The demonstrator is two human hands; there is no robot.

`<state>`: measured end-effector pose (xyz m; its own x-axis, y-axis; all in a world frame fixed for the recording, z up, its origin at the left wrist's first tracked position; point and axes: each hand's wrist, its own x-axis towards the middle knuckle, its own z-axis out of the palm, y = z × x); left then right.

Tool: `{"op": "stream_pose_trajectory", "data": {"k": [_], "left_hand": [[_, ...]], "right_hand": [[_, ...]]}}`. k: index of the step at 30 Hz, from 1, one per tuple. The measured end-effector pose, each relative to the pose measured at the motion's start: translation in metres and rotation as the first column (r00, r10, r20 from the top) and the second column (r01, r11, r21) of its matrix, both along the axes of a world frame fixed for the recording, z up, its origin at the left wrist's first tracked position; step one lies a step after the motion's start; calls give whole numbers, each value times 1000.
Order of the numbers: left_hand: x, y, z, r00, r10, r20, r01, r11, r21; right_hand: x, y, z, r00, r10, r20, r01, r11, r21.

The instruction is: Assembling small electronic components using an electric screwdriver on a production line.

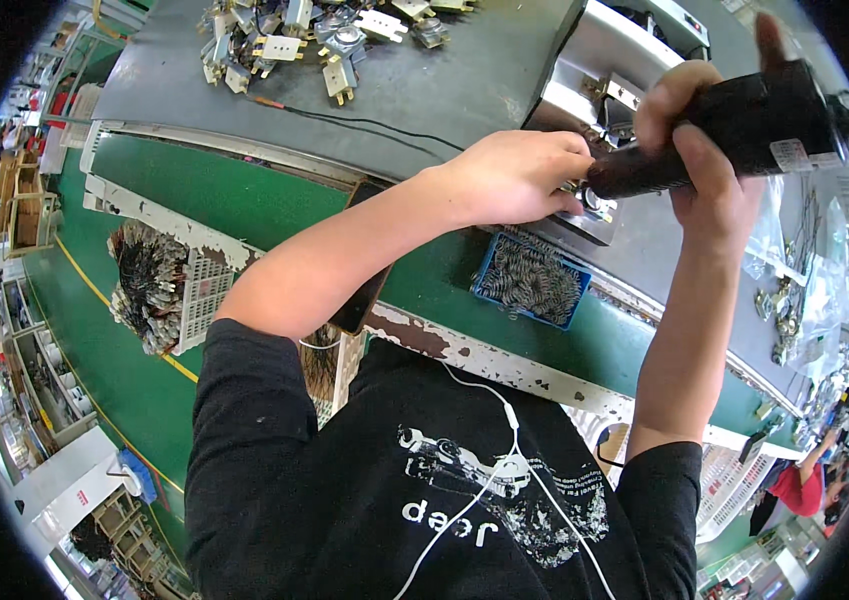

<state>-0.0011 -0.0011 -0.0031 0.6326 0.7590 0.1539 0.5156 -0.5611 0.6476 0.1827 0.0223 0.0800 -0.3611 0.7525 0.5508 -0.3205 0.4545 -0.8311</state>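
Observation:
My right hand (704,150) is wrapped round a black electric screwdriver (744,125), which lies nearly level and points left over the bench. Its nose meets a small shiny metal part (592,200) at the edge of a metal fixture (566,95). From the other side my left hand (514,178) reaches in, its fingers and thumb closed around the spot at the screwdriver's nose. What those fingers pinch is mostly hidden by them. Inside the fixture a white-topped part (622,92) shows beside the right hand.
Small metal-and-white components (279,48) lie piled on the grey bench (484,80), with a black cable (374,122) nearby. A blue tray (572,318) of metal springs sits below the bench edge. Clear bags (824,300) lie right. A white crate (206,290) holds wire bundles. Another person (812,490) is far right.

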Motion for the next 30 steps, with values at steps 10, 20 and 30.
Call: {"op": "stream_pose_trajectory", "data": {"k": [10, 20, 30], "left_hand": [[5, 0, 12, 989, 36, -143, -49, 995, -90], [5, -1, 15, 983, 11, -181, -5, 999, 31], [-10, -2, 25, 993, 98, 64, -108, 979, 171]], "right_hand": [[-18, -17, 4, 969, -213, 128, 224, 971, -79], [-16, -22, 7, 989, -86, 121, 66, 985, 157], [8, -15, 38, 831, -509, -223, 539, 837, 97]]}}
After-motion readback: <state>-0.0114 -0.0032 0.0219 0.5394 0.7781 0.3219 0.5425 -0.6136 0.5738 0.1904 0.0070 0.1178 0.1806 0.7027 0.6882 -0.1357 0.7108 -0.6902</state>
